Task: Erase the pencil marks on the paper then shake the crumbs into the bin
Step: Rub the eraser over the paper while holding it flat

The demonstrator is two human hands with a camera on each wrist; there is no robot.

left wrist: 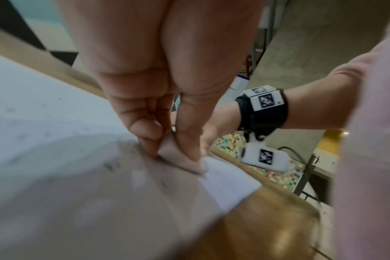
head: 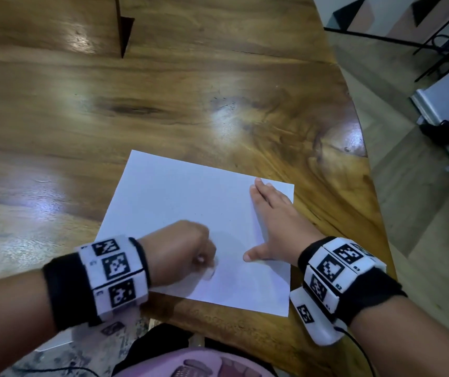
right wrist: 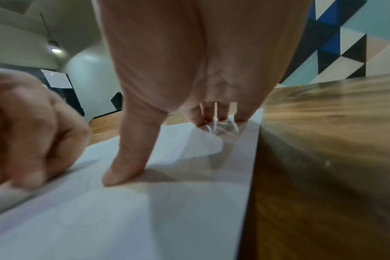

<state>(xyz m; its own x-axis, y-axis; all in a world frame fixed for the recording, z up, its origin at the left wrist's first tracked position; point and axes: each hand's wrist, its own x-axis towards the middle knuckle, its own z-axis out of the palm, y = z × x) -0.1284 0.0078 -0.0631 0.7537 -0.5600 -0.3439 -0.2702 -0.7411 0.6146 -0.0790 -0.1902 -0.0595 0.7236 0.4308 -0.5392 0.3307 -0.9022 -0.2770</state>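
- Glossy wooden table (head: pixel 163 104) with dark grain knots.
- Black cable bundle (head: pixel 447 130) on the floor, right.
- Geometric triangle-patterned wall (right wrist: pixel 345 44).
- Lit pendant lamp (right wrist: pixel 53 46).

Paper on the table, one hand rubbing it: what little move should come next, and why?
Probably one more short rubbing stroke in the same spot. The left hand pinches an eraser down on the paper, and grey smudges and specks show beside it in the left wrist view. The right hand lies flat on the sheet, steadying it, so lifting it to shake seems premature.
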